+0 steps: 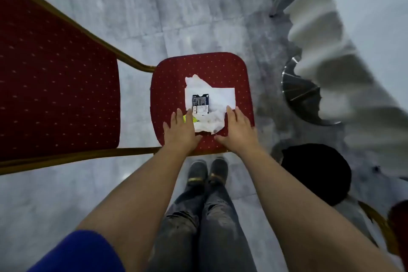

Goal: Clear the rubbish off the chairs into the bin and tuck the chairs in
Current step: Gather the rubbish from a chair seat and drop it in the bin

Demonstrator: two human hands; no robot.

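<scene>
A red chair seat [220, 66] with gold dots lies below me, its tall red back [55, 77] on the left in a gold frame. On the seat lies rubbish: white paper [220, 95], a crumpled tissue [209, 122], a dark printed wrapper [200, 104] and a small yellow-green scrap [194, 119]. My left hand [180, 128] lies flat with straight fingers at the pile's left edge, touching the yellow scrap. My right hand [238, 127] lies flat at the pile's right edge, fingertips at the paper. A black bin [318, 172] stands on the floor to the right.
A table with a pleated white skirt [331, 55] runs along the right, with a shiny metal base [302, 93] under it. Another red chair's corner [397, 223] shows at lower right. Grey marble floor [154, 17] surrounds the chair. My feet [207, 172] stand just before the seat.
</scene>
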